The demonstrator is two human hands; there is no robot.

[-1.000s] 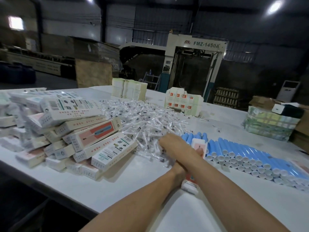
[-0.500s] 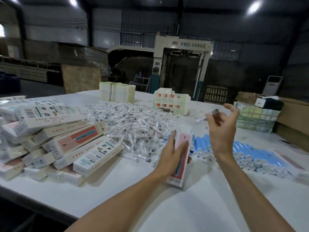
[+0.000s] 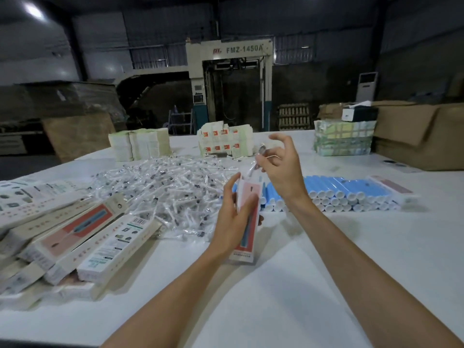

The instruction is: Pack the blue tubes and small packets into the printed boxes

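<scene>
Item: slim pink-and-white printed cardboard box point(image 3: 247, 244), held on end above the white table point(image 3: 276, 292), our left hand point(image 3: 232, 219) curled round it.
Item: small clear plastic packet point(image 3: 261, 149), pinched in our right hand point(image 3: 282, 169) just above the box's top.
Blue plastic tubes point(image 3: 346, 190) lie ranked behind, with the heap of loose packets point(image 3: 163, 189) to their left.

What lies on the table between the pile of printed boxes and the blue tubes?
In the head view, a heap of small packets fills that stretch.
</scene>
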